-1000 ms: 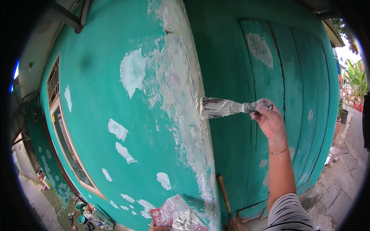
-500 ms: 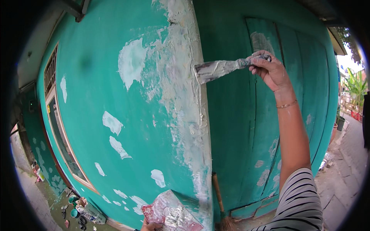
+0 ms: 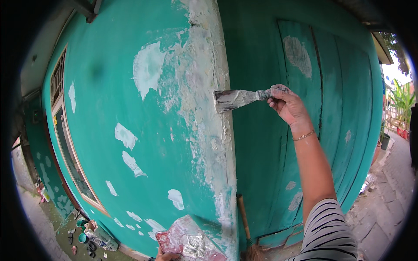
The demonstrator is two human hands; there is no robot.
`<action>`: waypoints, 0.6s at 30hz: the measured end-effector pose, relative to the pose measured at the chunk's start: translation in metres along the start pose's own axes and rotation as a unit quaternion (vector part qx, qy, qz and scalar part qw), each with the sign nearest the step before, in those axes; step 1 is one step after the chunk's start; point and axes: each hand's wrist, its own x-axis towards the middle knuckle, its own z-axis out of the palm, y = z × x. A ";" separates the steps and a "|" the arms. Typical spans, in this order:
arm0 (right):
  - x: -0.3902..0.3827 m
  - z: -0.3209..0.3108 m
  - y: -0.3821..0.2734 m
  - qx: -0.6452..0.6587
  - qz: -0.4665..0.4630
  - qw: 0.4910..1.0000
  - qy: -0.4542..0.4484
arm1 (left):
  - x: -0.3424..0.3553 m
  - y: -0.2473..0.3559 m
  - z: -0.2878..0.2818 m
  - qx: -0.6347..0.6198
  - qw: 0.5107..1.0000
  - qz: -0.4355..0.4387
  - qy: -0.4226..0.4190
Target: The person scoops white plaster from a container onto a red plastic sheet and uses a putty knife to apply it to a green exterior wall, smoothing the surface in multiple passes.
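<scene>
A green wall (image 3: 148, 113) fills most of the view, turning at an upright corner, with a panelled section (image 3: 344, 108) on its right face. Rough pale putty (image 3: 217, 143) runs down the left side of the corner in a thick strip, widest in its upper part. Farther left is a tall window (image 3: 76, 156), and between the two lie scattered whitish patches (image 3: 148, 67), the largest high up. A striped sleeve (image 3: 328, 237) covers the right upper arm. A broom (image 3: 245, 222) stands at the foot of the corner, bristles down. Low in front of the wall, a board (image 3: 185, 224) carries a wet, lumpy heap of putty. The scraper (image 3: 244, 99) lies almost level across the corner, its smeared blade over the putty strip and its handle to the right. The right hand (image 3: 287, 104) is closed round that handle, thumb along it. The left hand (image 3: 165, 255), partly cut off by the lower edge, grips the board's left end; its hidden fingers cannot be made out. At lower left are small tubs (image 3: 82, 238) and sandals (image 3: 90, 250). A thin bracelet (image 3: 304, 135) circles the right wrist.
</scene>
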 end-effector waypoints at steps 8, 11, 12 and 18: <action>-0.020 -0.015 0.015 0.090 -0.062 0.994 0.021 | -0.005 0.002 -0.006 -0.017 1.000 0.016 0.021; -0.022 0.005 0.017 0.109 -0.081 0.990 0.029 | -0.008 0.005 -0.005 -0.016 0.999 0.022 0.023; -0.017 0.007 0.019 0.112 -0.084 0.990 0.026 | -0.008 0.006 -0.004 -0.016 0.999 0.024 0.022; -0.029 -0.012 0.038 0.082 -0.067 0.991 0.083 | -0.009 0.009 -0.002 -0.023 0.999 0.032 0.020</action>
